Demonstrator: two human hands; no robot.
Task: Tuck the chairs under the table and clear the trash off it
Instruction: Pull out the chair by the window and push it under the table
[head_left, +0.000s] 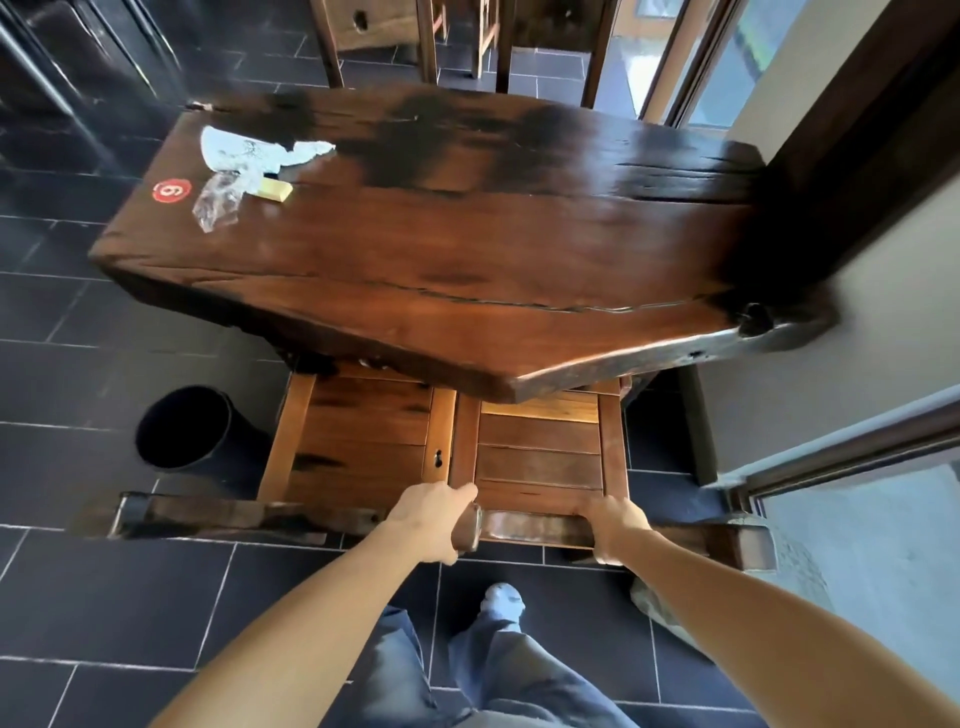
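A thick dark wooden table (441, 249) fills the middle. Two wooden chairs stand side by side at its near edge, seats partly under the top: the left chair (358, 436) and the right chair (540, 447). My left hand (436, 519) grips the left end of the right chair's backrest rail (535, 527). My right hand (615, 525) grips the same rail further right. Trash lies at the table's far left: a crumpled white tissue (249, 148), clear plastic wrap (218, 200) and a small yellow packet (275, 189).
A black bin (192, 431) stands on the dark tiled floor left of the chairs. More wooden furniture legs (426, 36) stand beyond the table. A wall and glass door frame (831, 452) close in on the right. A red round number sticker (170, 190) sits on the table.
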